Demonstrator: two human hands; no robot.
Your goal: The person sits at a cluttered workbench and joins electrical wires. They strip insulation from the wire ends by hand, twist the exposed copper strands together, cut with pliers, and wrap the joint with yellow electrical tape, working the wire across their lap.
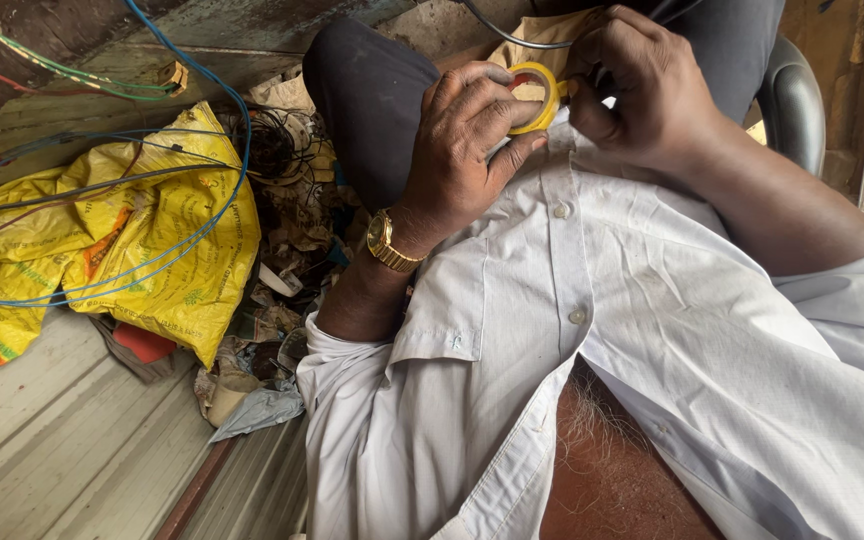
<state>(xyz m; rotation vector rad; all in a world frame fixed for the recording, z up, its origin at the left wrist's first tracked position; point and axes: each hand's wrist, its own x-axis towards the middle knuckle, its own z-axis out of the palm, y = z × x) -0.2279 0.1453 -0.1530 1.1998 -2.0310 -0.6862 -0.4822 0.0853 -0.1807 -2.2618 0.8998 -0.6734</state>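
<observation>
A small roll of yellow tape (549,92) sits upright in my left hand (467,140), whose fingers curl around its rim. A gold wristwatch (388,243) is on that wrist. My right hand (642,85) is just right of the roll, its fingertips pinched at the roll's edge, where a short yellow tape end shows. Both hands are above my lap, over a white buttoned shirt (592,330) and dark trousers (367,85). A thin dark wire (512,38) runs behind the hands.
A crumpled yellow sack (132,240) lies on the left, crossed by blue wires (222,150). Scraps, paper and tangled dark wire (277,150) are piled between it and my leg. Worn metal sheeting (62,440) lies below. A black chair arm (792,100) is at upper right.
</observation>
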